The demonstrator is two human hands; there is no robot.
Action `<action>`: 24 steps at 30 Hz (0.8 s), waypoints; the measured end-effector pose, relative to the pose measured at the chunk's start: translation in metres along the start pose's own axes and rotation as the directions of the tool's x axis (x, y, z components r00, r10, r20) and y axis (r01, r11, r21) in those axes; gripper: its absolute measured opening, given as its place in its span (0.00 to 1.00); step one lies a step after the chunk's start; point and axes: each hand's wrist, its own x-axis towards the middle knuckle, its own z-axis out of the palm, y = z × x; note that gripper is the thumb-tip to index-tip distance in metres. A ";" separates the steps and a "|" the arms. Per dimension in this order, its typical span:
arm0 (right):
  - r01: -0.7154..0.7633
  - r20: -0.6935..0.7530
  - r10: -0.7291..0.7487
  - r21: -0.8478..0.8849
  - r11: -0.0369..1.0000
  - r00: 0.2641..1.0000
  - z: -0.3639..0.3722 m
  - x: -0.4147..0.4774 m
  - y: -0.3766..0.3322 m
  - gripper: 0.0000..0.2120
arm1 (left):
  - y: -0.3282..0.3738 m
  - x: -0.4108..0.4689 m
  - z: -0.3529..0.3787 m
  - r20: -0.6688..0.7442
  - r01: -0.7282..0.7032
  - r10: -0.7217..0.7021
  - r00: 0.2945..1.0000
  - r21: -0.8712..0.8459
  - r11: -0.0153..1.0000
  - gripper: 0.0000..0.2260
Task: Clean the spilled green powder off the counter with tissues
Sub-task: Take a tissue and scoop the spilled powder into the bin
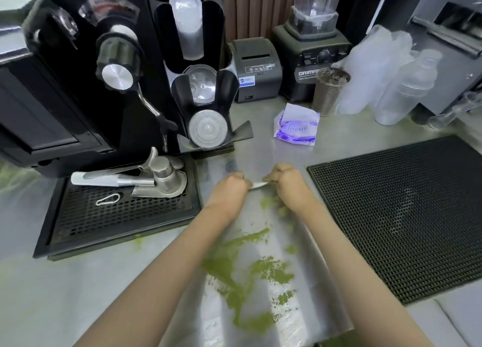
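Green powder (245,276) lies spilled in streaks and patches on the steel counter (78,302), between my forearms and up toward my hands. My left hand (228,190) and my right hand (288,182) are held side by side above the counter, fingers curled. Between them they pinch a white tissue (258,185), of which only a thin strip shows. A purple-and-white tissue pack (296,126) with a sheet sticking up lies on the counter beyond my hands.
A black drip tray (117,216) with metal tools sits at left under a coffee machine (65,72). A black rubber bar mat (407,213) lies right. Behind stand a cup dispenser (198,67), receipt printer (257,67), blender (313,46), metal tin (328,91) and plastic cups (378,72).
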 end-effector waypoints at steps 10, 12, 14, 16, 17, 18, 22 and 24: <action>0.105 0.038 -0.107 0.071 0.992 0.994 0.018 -0.109 -0.012 0.10 | -0.008 -0.059 0.038 -0.056 -0.456 0.466 0.883 0.135 0.880 0.11; 0.139 0.054 -0.148 0.144 0.980 0.987 0.013 -0.118 -0.010 0.15 | -0.008 -0.067 0.036 -0.019 -0.494 0.501 0.865 0.136 0.859 0.11; 0.050 0.071 -0.062 0.158 0.986 0.995 0.001 -0.103 -0.004 0.10 | -0.005 -0.055 0.026 -0.050 -0.475 0.482 0.875 0.107 0.873 0.11; -0.043 -0.014 0.046 0.192 0.981 0.999 -0.008 -0.076 0.002 0.10 | 0.000 -0.032 0.016 -0.122 -0.402 0.409 0.904 0.077 0.912 0.11; -0.045 -0.053 0.054 0.164 0.985 0.997 -0.008 -0.062 0.008 0.12 | 0.003 -0.019 0.013 -0.136 -0.350 0.355 0.925 0.059 0.935 0.11; -0.042 -0.052 0.049 0.121 0.992 0.997 -0.007 -0.051 0.012 0.14 | 0.007 -0.007 0.011 -0.126 -0.297 0.302 0.945 0.059 0.953 0.11; -0.066 0.008 0.065 0.050 0.997 0.998 0.002 -0.046 0.020 0.18 | 0.020 0.009 0.020 -0.002 -0.234 0.235 0.972 0.076 0.969 0.14; -0.062 0.034 0.061 0.010 0.998 0.998 0.005 -0.069 0.012 0.14 | 0.014 -0.005 0.029 0.004 -0.306 0.307 0.952 0.069 0.949 0.14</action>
